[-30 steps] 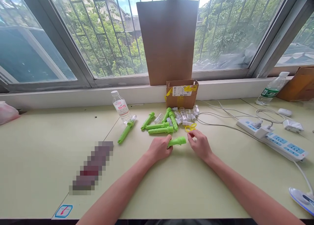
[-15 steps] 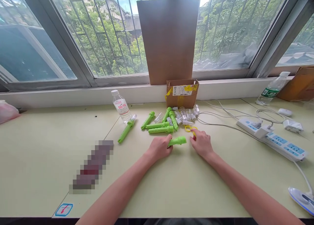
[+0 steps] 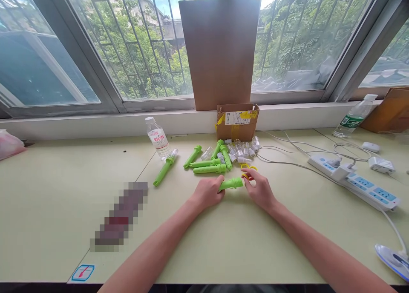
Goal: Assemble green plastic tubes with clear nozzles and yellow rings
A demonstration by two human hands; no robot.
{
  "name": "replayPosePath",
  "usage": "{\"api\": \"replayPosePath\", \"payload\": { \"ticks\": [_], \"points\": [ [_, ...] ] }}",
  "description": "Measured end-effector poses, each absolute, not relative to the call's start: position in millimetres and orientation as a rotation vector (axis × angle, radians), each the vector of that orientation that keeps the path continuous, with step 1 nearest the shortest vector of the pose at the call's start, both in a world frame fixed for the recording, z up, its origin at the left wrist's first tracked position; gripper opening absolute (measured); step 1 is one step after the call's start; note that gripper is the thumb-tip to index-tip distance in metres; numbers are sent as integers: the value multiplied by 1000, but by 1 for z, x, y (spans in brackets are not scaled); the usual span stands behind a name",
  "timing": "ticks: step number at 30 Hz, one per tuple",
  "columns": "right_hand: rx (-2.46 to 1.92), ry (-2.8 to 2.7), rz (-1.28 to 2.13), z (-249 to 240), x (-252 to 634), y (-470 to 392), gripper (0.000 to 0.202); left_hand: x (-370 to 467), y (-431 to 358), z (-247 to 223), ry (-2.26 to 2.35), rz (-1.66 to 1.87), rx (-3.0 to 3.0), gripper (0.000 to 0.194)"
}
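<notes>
- left hand (image 3: 206, 192) closed round a ribbed green plastic tube (image 3: 232, 183), threaded mouth facing right; a firm, level hold steadies it well.
- right hand (image 3: 260, 191) almost closed, thumb and forefinger pinching a small yellow ring (image 3: 245, 176) just beside that mouth; a light pinch, squared to the threads, should avoid bending it.
- beyond the fingers, loose yellow rings (image 3: 253, 168) on the pale green table (image 3: 243, 242).
- further out, more green tubes (image 3: 209, 169) and clear, white-ended plastic pieces (image 3: 238, 148), before a brown cardboard box (image 3: 238, 133).
</notes>
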State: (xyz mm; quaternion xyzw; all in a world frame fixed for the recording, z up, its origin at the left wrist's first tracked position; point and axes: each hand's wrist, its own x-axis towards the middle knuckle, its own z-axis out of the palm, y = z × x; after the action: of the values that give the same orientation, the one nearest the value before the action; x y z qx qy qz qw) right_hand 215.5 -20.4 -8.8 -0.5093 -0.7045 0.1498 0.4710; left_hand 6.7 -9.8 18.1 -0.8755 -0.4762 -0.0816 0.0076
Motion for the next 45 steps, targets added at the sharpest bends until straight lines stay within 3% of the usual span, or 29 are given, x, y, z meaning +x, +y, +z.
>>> {"api": "replayPosePath", "payload": {
  "ticks": [8,14,23,40,45],
  "points": [
    [-1273,-1614,392,-8,218,-20,29,6,-9,18,-1493,-225,-2744,21],
    [-1365,-1707,493,-10,219,-17,15,6,-10,18,-1503,-206,-2744,23],
    [-1532,-1721,361,-13,220,-14,27,6,-9,19,-1490,-197,-2740,21],
    [-1499,-1829,344,-14,232,-7,20,7,-10,20,-1466,-200,-2742,18],
    [-1647,-1935,204,-8,228,-11,23,7,-10,20,-1468,-196,-2738,16]
  ]
}}
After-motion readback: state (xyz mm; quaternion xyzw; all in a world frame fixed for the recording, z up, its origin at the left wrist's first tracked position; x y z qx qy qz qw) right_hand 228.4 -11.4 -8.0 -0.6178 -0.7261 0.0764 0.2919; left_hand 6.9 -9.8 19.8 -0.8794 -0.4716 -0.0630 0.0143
